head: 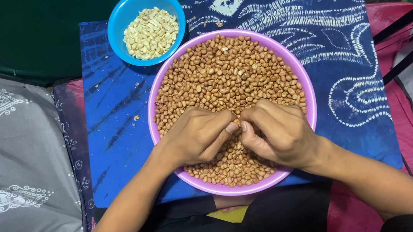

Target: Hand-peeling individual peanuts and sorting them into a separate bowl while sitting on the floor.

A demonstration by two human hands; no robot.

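A wide purple bowl (pixel 304 81) holds a heap of brown-skinned peanuts (pixel 224 71). Both hands rest on the heap at the bowl's near side. My left hand (pixel 196 136) and my right hand (pixel 275 133) meet at their fingertips, pinching a single peanut (pixel 237 123) between thumbs and forefingers. The other fingers are curled in. Behind the purple bowl, touching its far left rim, stands a smaller blue bowl (pixel 118 29) with pale skinned peanuts (pixel 151 33) in it.
Both bowls sit on a blue patterned cloth (pixel 334 35) over a low surface. A few crumbs of peanut skin (pixel 136 118) lie on the cloth left of the purple bowl. Grey patterned cushions (pixel 5 158) flank both sides, with dark green fabric behind.
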